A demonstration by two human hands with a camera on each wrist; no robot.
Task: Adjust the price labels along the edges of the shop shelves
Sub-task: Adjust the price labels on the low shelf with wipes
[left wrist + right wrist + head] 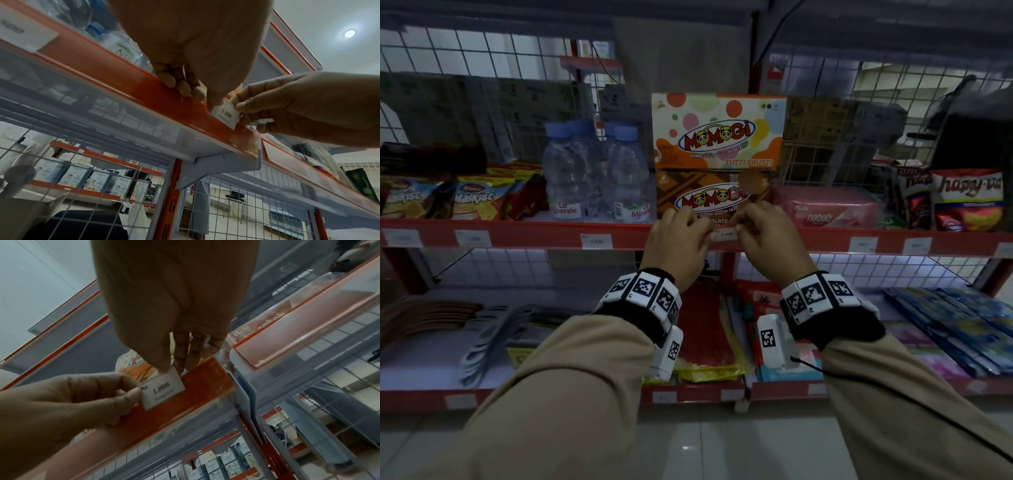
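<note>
The white price label (723, 234) reading 1.000 sits on the red shelf edge (524, 233), below the chocolate Momogi box (709, 195). The left hand (677, 240) and the right hand (768, 236) pinch its ends, seemingly thumb against fingers (131, 395).

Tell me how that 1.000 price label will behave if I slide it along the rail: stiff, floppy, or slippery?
The price label looks like a thin flat card, likely light and somewhat bendable. Both the left hand and right hand pinch its ends, suggesting it needs guiding. Against the smooth red shelf rail, it probably slides readily.
</note>
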